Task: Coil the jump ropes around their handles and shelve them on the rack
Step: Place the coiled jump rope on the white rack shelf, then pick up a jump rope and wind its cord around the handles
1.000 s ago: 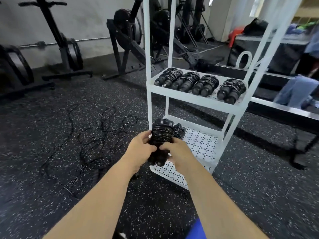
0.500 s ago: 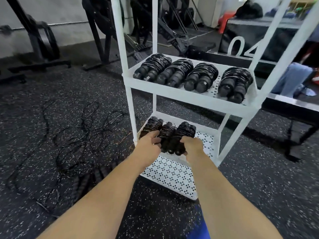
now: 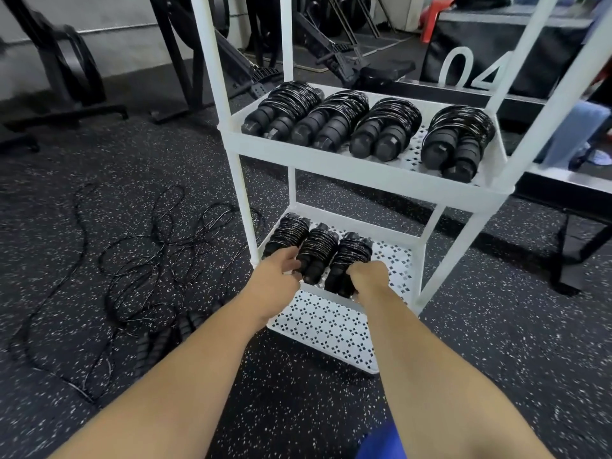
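A white rack [image 3: 364,167] holds several coiled black jump ropes [image 3: 367,127] side by side on its upper shelf. On the shelf below [image 3: 397,260] lie three black coiled rolls. My left hand [image 3: 278,276] curls its fingers round the near ends of the left roll [image 3: 286,235] and the middle roll [image 3: 316,250]. My right hand [image 3: 367,276] grips the near end of the right roll [image 3: 349,256]. I cannot tell which rolls belong to one rope. Loose uncoiled jump ropes [image 3: 159,260] lie tangled on the floor to the left, their black handles [image 3: 159,342] nearest me.
A perforated bottom shelf [image 3: 328,329] juts out under my wrists. Black exercise machines [image 3: 66,71] stand along the back wall. A dark box marked 04 [image 3: 473,61] and a bench frame [image 3: 569,253] sit behind and right of the rack. The floor is speckled black rubber.
Both hands carried the coiled rope forward and down, from in front of the rack onto the lower shelf beside the roll lying there. The camera came closer to the rack.
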{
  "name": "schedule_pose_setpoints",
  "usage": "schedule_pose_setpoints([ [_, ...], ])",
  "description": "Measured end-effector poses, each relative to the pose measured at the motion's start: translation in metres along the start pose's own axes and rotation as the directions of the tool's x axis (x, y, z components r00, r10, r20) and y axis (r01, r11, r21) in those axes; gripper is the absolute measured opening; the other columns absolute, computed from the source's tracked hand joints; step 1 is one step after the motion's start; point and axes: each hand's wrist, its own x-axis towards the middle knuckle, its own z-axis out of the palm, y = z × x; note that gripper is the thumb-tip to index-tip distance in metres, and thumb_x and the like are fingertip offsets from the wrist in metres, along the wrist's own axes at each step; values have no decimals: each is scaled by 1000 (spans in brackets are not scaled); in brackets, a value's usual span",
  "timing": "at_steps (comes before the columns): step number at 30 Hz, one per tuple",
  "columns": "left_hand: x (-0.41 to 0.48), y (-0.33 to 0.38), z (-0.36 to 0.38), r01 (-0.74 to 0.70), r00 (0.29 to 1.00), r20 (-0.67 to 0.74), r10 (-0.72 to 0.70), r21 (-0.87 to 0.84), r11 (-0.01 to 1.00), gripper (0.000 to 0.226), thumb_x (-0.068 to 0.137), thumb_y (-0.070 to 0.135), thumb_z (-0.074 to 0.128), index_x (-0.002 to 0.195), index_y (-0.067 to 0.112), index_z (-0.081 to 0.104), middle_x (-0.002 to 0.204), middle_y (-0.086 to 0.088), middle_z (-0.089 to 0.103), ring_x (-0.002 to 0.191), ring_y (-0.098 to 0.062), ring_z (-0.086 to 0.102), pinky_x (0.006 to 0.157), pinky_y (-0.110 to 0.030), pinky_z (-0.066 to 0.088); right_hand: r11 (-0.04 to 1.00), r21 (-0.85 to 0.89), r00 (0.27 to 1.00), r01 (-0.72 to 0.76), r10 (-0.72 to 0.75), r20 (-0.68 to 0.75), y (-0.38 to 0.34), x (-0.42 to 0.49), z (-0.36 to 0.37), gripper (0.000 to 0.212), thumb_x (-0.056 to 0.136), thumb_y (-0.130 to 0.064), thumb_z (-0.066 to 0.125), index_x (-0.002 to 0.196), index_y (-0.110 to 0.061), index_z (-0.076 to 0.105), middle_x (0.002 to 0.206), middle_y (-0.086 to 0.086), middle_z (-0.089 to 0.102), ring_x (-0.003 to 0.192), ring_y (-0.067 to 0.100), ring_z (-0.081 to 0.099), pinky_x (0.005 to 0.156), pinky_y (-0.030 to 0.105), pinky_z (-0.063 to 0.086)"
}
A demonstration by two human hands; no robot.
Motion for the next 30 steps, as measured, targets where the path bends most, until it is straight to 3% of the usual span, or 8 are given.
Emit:
schedule_pose_setpoints([
  [4, -5, 1, -3, 16, 1000, 0, -16, 14, 1000, 62, 95, -8, 44, 150, 19, 37, 141, -3, 55, 121, -15, 58, 92, -31, 50, 997, -78, 1000, 19, -21, -21, -4, -8, -4, 6, 86, -4, 53, 91, -1, 53, 76, 11, 55, 68, 27, 54, 62, 31, 46],
  [8, -13, 6, -7, 4, 1000, -16, -4, 21, 1000, 59, 98, -3, 48, 152, 17, 34, 143, -3, 53, 120, -18, 58, 104, -37, 47, 994, -107, 1000, 13, -14, -6, -4, -14, -8, 5, 87, -3, 51, 91, -1, 53, 67, 8, 48, 57, 22, 47, 58, 29, 41],
  [13, -27, 16, -19, 0, 1000, -28, 1, 26, 1000, 63, 95, -10, 45, 152, 16, 35, 143, -5, 52, 121, -19, 57, 75, -23, 51, 975, -198, 994, 103, -109, -21, -11, -33, -13, 15, 87, -5, 50, 101, -2, 55, 93, 14, 58, 84, 32, 58, 64, 30, 43],
  [17, -46, 29, -40, 1, 997, -71, 3, 45, 999, 68, 92, -14, 44, 151, 17, 35, 143, -5, 52, 123, -22, 56, 91, -35, 50, 930, -235, 959, 281, -279, 42, -27, -61, -3, 24, 83, -7, 52, 104, 0, 60, 99, 15, 63, 80, 28, 55, 58, 25, 36],
  [20, -72, 40, -66, -15, 989, -146, 26, 73, 997, 60, 96, -8, 49, 150, 15, 37, 136, -3, 54, 120, -22, 58, 100, -39, 49, 852, -237, 882, 466, -426, 205, -40, -106, 16, 12, 83, -7, 52, 90, -13, 60, 80, 8, 52, 71, 22, 52, 59, 24, 33],
  [22, -93, 41, -90, 0, 975, -221, 16, 73, 997, 58, 97, -6, 49, 150, 15, 37, 139, -5, 53, 120, -25, 58, 99, -39, 49, 803, -146, 789, 578, -504, 352, -44, -140, 36, 17, 83, -3, 53, 77, -6, 69, 75, 14, 62, 68, 25, 56, 62, 35, 47],
  [25, -131, 31, -132, 42, 940, -341, -8, 93, 995, 58, 96, -6, 51, 149, 14, 39, 137, -8, 54, 120, -28, 60, 90, -36, 50, 812, 19, 657, 583, -486, 576, -47, -194, 65, 23, 88, -1, 54, 72, -10, 69, 82, 18, 72, 70, 23, 62, 72, 40, 55],
  [30, -193, 11, -195, 85, 863, -498, -85, -22, 996, 62, 94, -15, 48, 149, 12, 38, 141, -14, 52, 117, -26, 60, 84, -34, 51, 840, 69, 528, 538, -400, 749, -49, -258, 94, 15, 92, -4, 53, 86, -7, 66, 79, 12, 69, 66, 17, 59, 54, 25, 46],
])
